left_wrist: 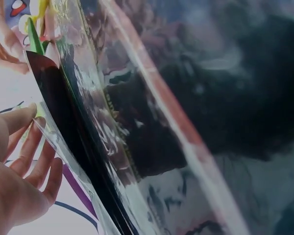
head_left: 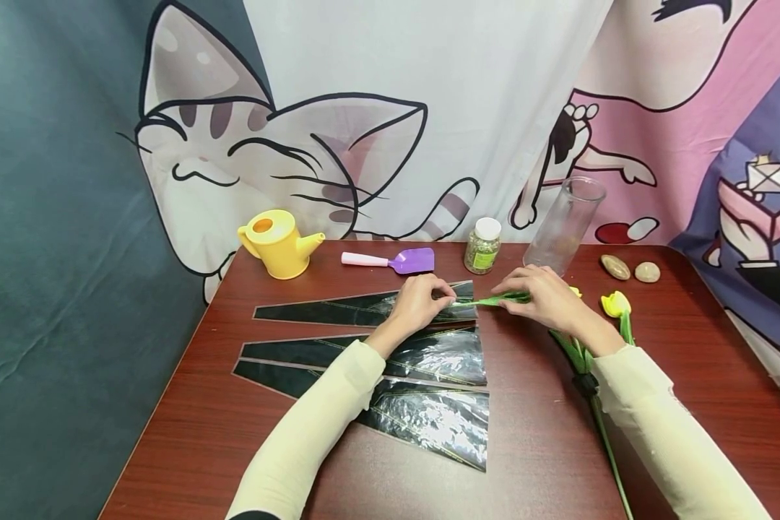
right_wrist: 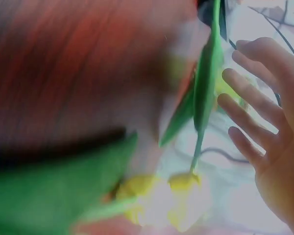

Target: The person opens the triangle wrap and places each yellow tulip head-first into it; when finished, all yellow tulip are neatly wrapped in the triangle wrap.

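My left hand (head_left: 421, 302) pinches the open edge of the topmost flower sleeve (head_left: 338, 312), which is clear plastic with black. In the left wrist view the sleeve's mouth (left_wrist: 44, 58) gapes beside the thumb and index finger. The leaves (head_left: 502, 297) of a yellow tulip reach this mouth from the right. My right hand (head_left: 539, 296) is over that tulip, its fingers (right_wrist: 252, 93) spread and fairly straight beside the stem in the right wrist view. The tulip's yellow bloom (right_wrist: 186, 196) shows there below the leaves; the head view mostly hides it behind the hand.
Two more sleeves (head_left: 442, 354) lie nearer me. Another yellow tulip (head_left: 616, 305) lies by my right forearm, with a long stem (head_left: 604, 433) nearby. Along the back stand a yellow watering can (head_left: 279, 245), purple shovel (head_left: 412, 260), jar (head_left: 482, 249), glass vase (head_left: 562, 227) and two stones (head_left: 647, 272).
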The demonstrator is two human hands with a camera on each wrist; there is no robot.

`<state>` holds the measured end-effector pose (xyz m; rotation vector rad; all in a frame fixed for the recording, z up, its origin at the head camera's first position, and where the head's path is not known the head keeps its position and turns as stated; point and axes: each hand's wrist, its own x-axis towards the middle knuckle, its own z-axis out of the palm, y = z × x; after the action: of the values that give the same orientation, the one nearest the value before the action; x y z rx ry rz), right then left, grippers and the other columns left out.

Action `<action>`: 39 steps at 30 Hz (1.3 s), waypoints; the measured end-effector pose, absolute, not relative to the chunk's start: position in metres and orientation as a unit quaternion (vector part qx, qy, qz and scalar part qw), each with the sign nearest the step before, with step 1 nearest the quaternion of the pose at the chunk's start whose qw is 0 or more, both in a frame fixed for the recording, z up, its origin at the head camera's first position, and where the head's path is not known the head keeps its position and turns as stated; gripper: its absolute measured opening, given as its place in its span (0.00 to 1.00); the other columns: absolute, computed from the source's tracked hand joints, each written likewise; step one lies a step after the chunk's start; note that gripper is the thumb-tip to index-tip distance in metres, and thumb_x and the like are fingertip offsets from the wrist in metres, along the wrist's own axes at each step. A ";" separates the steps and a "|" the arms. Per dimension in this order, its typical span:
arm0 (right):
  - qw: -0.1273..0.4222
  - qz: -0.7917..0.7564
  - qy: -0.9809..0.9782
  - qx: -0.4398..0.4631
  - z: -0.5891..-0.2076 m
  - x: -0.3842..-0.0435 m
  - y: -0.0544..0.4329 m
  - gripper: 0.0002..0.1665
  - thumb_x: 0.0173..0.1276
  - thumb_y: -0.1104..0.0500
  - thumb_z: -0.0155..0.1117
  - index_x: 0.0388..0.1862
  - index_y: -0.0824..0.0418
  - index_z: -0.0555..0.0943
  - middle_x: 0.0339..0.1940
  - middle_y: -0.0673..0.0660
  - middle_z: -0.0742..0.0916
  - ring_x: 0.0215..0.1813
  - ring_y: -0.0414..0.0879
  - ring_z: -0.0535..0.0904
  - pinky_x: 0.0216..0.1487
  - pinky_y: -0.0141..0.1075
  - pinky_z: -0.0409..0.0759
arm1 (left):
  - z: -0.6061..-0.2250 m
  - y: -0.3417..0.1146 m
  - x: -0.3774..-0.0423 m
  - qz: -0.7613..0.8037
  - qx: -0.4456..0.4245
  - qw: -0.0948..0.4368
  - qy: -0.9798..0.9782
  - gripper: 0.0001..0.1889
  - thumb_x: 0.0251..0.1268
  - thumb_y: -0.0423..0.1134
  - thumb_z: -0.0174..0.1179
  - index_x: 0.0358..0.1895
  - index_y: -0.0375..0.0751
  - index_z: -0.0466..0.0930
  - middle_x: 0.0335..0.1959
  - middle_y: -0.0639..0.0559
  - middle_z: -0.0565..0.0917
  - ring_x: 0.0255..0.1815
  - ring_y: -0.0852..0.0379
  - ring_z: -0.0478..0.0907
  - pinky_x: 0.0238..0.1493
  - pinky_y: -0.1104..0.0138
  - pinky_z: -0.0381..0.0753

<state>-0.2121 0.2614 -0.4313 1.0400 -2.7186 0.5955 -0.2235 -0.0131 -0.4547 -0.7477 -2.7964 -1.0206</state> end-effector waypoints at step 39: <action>0.123 0.139 -0.918 0.351 -0.427 -0.211 0.306 0.09 0.52 0.64 0.77 0.33 0.55 0.89 0.33 0.50 0.86 0.44 0.53 0.77 0.52 0.56 0.63 | -0.453 -0.012 -0.225 -0.335 -0.230 0.027 -0.913 0.03 0.62 0.44 0.69 0.34 0.53 0.89 0.34 0.64 0.82 0.39 0.66 0.78 0.45 0.70 0.75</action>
<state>-0.2110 0.3059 -0.4266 1.0246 -2.6776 0.4049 -0.2246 -0.0123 -0.4531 -0.7119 -2.8213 -1.0351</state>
